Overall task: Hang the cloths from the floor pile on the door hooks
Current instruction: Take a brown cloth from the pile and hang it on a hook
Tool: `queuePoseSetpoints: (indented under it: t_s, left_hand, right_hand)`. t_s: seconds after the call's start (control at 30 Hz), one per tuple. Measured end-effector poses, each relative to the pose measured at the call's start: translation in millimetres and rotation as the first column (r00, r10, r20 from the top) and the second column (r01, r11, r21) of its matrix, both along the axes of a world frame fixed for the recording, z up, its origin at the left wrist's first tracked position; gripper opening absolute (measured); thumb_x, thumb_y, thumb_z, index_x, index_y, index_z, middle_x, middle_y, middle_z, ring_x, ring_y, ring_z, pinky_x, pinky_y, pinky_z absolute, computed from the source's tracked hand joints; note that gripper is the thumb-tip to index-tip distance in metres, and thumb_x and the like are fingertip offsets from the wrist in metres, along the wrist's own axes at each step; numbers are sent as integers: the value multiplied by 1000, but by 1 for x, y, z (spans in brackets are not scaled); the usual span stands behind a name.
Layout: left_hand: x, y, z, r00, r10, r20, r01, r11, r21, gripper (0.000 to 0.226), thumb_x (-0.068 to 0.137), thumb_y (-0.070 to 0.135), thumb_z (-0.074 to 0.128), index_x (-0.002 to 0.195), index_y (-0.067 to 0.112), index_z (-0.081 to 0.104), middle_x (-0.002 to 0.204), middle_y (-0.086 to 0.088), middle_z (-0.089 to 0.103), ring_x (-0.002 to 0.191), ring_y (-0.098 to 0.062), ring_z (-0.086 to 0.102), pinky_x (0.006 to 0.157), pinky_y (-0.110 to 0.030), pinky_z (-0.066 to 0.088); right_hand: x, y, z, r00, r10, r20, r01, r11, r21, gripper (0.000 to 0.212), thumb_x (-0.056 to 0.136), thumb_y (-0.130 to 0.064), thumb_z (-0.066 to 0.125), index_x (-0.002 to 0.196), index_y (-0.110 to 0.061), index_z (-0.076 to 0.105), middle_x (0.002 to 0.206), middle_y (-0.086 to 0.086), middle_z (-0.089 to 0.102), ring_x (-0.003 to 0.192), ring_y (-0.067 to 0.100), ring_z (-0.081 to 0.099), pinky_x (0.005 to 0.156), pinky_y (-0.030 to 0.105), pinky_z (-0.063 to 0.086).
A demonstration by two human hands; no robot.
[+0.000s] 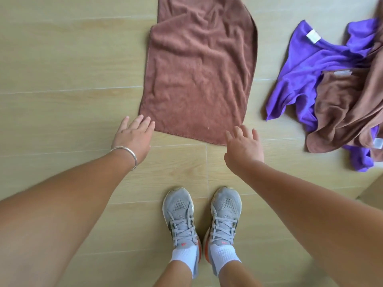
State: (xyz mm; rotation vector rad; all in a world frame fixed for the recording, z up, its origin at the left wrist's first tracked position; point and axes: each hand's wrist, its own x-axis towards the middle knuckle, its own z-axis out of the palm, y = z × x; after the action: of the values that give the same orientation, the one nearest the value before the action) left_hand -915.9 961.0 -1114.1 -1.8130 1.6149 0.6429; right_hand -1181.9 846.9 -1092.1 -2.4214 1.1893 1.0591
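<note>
The far end of the brown towel (pixel 199 67) runs off the top edge, and the pile (pixel 339 90) of purple and brown cloths at the right is cut by the frame, so its extent cannot be told. Both arms reach down and forward, left hand (pixel 133 137) and right hand (pixel 243 146) palm-down with fingers spread, holding nothing. The towel lies flat on the floor (pixel 62 79) just beyond them, its near corners at the fingertips; whether they touch is unclear.

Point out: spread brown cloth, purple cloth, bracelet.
spread brown cloth (pixel 199 79): head view, middle of its flat face.
purple cloth (pixel 306 65): head view, open central fold.
bracelet (pixel 128 153): head view, band across the left wrist.
</note>
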Motion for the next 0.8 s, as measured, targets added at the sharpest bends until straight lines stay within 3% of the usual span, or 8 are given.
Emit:
queuePoseSetpoints:
  t_s: [0.17,0.27,0.4,0.53,0.7,0.8]
  left_hand:
    - [6,-2,-44,1000,-7,31,8,1000,-21,66,97,37,40,152,17,10,160,1,9,147,-16,5,118,-44,7]
    - [7,2,-64,1000,8,13,-6,996,-89,67,96,37,42,152,15,12,160,-1,11,146,-17,9,117,-42,9]
    - [2,12,-74,992,93,-85,-110,968,-228,61,93,27,53,147,10,31,156,-8,26,140,-23,30,115,-43,19]
    - [-6,16,-76,982,64,-175,-138,883,-449,45,77,5,69,121,4,62,129,-14,60,108,-32,61,85,-46,43]
    - [-20,13,-68,985,102,-141,-149,909,-389,34,76,-8,60,105,9,64,97,-12,61,75,-32,61,69,-43,39]
    - [-23,16,-57,988,91,-124,-129,929,-347,32,76,-8,57,99,12,64,86,-9,60,75,-31,58,69,-42,37]
  right_hand:
    - [-9,10,-48,996,58,-60,-58,998,2,69,91,-25,42,151,-14,12,158,8,14,147,27,3,117,51,11]
    - [-17,10,-71,994,67,-83,-68,998,-14,68,93,-26,37,152,-9,8,159,10,9,147,28,2,117,52,10]
    - [-22,14,-85,997,48,-63,-50,998,-43,66,92,-27,36,150,-4,13,156,14,15,145,29,11,116,50,15]
    - [-23,16,-91,1000,21,3,-20,995,-94,57,91,-25,37,143,-4,27,147,14,29,136,30,27,113,48,22]
    - [-23,9,-90,993,9,115,8,989,-150,35,89,-12,29,120,-10,45,121,10,46,110,28,45,99,43,35]
    - [-24,0,-80,989,9,148,9,993,-119,34,86,-10,29,109,-15,54,110,5,53,106,27,49,100,41,34]
